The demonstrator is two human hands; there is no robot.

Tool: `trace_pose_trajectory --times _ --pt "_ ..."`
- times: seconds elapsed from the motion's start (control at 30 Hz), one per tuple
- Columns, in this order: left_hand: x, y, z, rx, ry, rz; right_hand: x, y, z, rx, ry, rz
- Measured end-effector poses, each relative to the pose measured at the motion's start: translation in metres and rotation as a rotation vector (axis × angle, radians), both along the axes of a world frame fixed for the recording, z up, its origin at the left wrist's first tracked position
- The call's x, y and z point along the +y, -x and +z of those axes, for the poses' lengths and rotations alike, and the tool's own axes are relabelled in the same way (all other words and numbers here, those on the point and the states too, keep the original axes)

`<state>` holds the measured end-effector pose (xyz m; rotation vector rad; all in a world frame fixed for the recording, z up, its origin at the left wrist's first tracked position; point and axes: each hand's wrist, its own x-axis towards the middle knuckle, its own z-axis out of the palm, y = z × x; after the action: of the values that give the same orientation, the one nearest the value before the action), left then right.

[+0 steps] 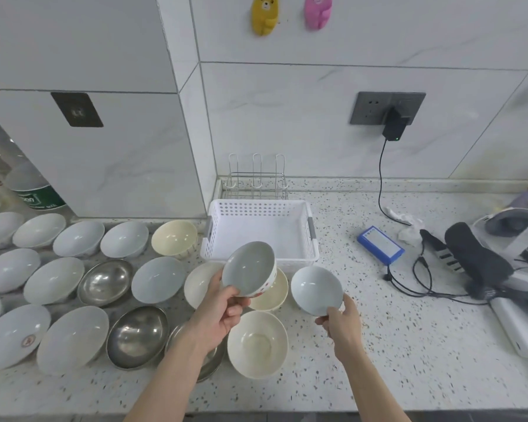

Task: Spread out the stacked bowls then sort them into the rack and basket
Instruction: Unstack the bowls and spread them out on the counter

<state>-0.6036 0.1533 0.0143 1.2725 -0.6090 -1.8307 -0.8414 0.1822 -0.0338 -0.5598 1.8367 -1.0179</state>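
The left hand (223, 309) gripped a dotted bowl (249, 268) by its rim, tilted, before the empty basket (313, 239); the right hand (342, 321) pinched a white bowl (316, 290). Either edge-held bowl risked slipping onto the cream bowls (257, 342) beneath.

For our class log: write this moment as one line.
left hand: dotted bowl | right hand: white bowl | basket: empty

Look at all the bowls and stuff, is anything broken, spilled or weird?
Nothing looks broken or spilled. The bowls sit upright on the counter, and the white basket and wire rack are empty. The one odd bit: a blue battery pack and loose black cables lie on the counter beside the dishes.
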Motion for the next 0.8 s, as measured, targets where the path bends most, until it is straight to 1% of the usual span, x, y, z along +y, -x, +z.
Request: trace_pose_trajectory --times 0.4,0.5,0.67,0.73,0.8 --pt "0.005 0.012 -0.010 -0.045 -0.024 -0.010 -0.002 0.001 -0.013 0.029 0.051 0.050" --pt "0.008 0.016 -0.012 -0.057 -0.032 -0.019 -0.002 0.002 -0.016 0.000 0.044 0.071" --pt "0.012 0.027 -0.008 -0.115 0.009 -0.070 0.001 0.011 -0.014 -0.052 0.007 0.123" --pt "0.017 0.032 -0.004 -0.160 0.037 -0.129 0.007 0.013 -0.012 -0.014 -0.012 0.100" --pt "0.022 0.038 -0.001 -0.213 0.069 -0.196 0.014 0.015 -0.011 0.091 0.010 0.033"
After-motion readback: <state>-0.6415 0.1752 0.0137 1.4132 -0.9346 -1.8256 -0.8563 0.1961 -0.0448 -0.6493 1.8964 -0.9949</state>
